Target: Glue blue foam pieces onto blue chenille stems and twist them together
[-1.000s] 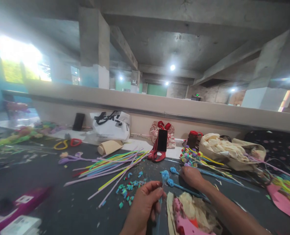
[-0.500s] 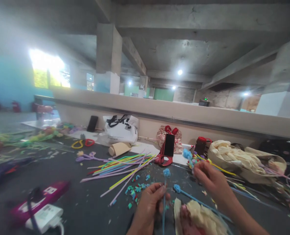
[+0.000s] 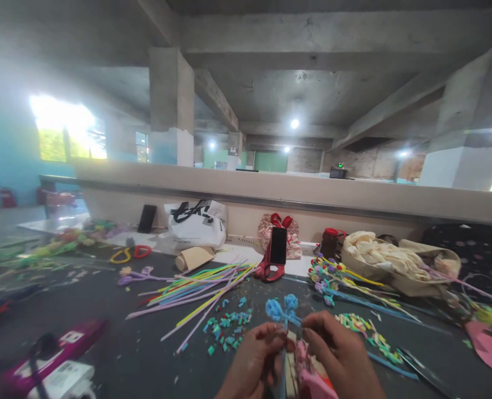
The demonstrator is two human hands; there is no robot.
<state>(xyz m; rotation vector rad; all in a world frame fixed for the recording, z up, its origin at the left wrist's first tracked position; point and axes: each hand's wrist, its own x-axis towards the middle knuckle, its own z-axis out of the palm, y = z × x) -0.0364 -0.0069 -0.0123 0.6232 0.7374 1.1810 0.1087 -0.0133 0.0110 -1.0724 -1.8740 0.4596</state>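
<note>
The left hand [image 3: 259, 356] pinches a blue stem [image 3: 285, 363]; the right hand [image 3: 336, 350] pinches an adjoining blue strand [image 3: 295, 320]. Two blue flower heads [image 3: 273, 309] project above both hands.

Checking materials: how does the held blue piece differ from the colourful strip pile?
The blue piece shows one colour; the strip pile mixes lavender, yellow and green. The blue piece has bunched heads; the strip pile looks mostly straight. The left hand and right hand hold the blue piece; the strip pile lies on the table. Both include slender lengths.
</note>
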